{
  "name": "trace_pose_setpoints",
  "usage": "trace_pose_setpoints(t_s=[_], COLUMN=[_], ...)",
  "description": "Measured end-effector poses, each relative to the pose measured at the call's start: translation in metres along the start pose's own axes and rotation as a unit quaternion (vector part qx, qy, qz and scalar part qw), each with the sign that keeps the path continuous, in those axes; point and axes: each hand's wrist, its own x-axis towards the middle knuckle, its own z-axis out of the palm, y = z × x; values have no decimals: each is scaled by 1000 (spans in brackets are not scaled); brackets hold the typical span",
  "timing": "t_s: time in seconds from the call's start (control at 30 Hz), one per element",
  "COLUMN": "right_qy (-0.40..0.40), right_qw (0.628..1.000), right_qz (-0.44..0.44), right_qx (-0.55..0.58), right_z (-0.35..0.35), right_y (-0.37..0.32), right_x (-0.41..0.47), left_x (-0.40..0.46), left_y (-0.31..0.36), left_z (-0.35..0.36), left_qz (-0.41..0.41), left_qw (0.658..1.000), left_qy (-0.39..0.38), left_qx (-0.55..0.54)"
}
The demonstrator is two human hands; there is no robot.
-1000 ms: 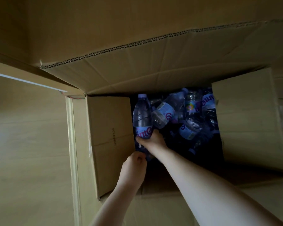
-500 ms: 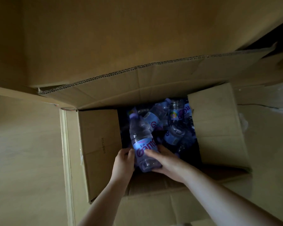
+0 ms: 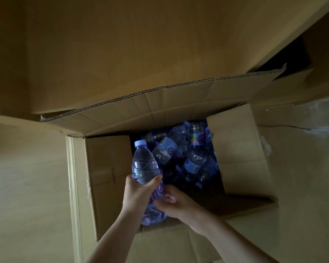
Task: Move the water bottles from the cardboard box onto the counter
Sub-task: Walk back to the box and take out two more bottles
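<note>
An open cardboard box point(image 3: 110, 173) stands below me with its flaps folded out. Several clear water bottles point(image 3: 190, 156) with blue labels lie jumbled in its dark inside. One water bottle point(image 3: 143, 166) with a pale cap is raised above the box's near edge, cap pointing away from me. My left hand point(image 3: 139, 194) grips it round the middle. My right hand point(image 3: 176, 203) curls round its lower part from the right. The bottle's label is partly hidden by my fingers.
A long flap point(image 3: 160, 105) leans over the far side of the box and a side flap point(image 3: 239, 149) covers part of the opening on the right. Light wooden surfaces point(image 3: 27, 177) lie to the left and beyond. Another cardboard piece point(image 3: 302, 168) lies at the right.
The bottle has come up out of the box toward me. My left hand moved from the box's flap edge onto the bottle; my right hand slid down to its lower part.
</note>
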Motion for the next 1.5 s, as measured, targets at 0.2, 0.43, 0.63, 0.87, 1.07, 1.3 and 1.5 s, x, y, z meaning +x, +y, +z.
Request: trace_pose_setpoints(t_s=[0.2,0.43,0.63,0.87,1.07,1.3,1.5], right_qy=[241,278,235,201,229,243,257], right_qw=[931,905,910,926,952,961,949], right_qz=[44,67,29,27,60,-37,-69], right_qx=[269,315,341,318,194,128,169], right_z=[-47,-50,-53,-74,-61,-7,48], right_y=[-5,1,3,13,31,5,-41], right_x=[73,166,198,179,109,5,-52], left_x=[15,46,56,49,29,-27,-92], left_y=[-8,-24,-34,-35,-34,-17,16], left_z=[2,-1,-15,-24,-18,-37,-85], left_qz=[10,38,6,-8,-10,4,20], left_qw=[999,998,998,999,999,1000,999], left_qy=[7,-35,-48,-46,-36,0,34], left_qx=[-43,-24,-46,-25,-6,25,31])
